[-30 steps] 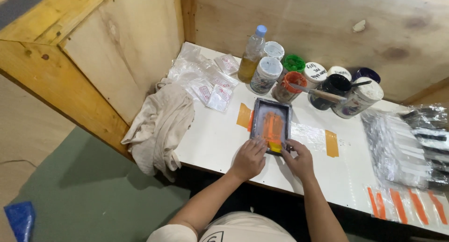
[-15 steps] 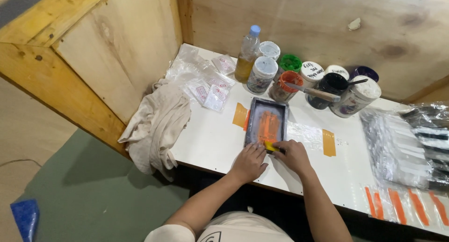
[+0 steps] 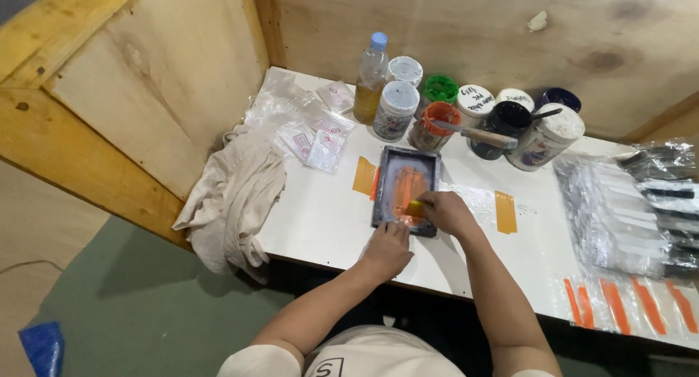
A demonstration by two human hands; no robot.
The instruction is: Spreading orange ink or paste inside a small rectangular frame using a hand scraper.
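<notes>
Head view looks down on a white table where a small dark-framed printing screen lies flat near the front edge, its mesh smeared with orange ink. The screen sits just ahead of both hands, between two strips of orange tape stuck to the tabletop. The right hand reaches in from the right with the forearm angled up from the body, fingers curled shut around a small yellow squeegee that presses on the near end of the orange patch. The left hand lies palm down at the near edge of the frame, its fingers loosely spread and resting on the frame's front rim, gripping nothing. Behind the screen stands a cluster of ink jars, one orange with a wooden-handled tool laid across it, beside a clear plastic bottle. A crumpled beige cloth hangs off the table's left side, next to small clear bags. To the right lie clear packets holding black items
</notes>
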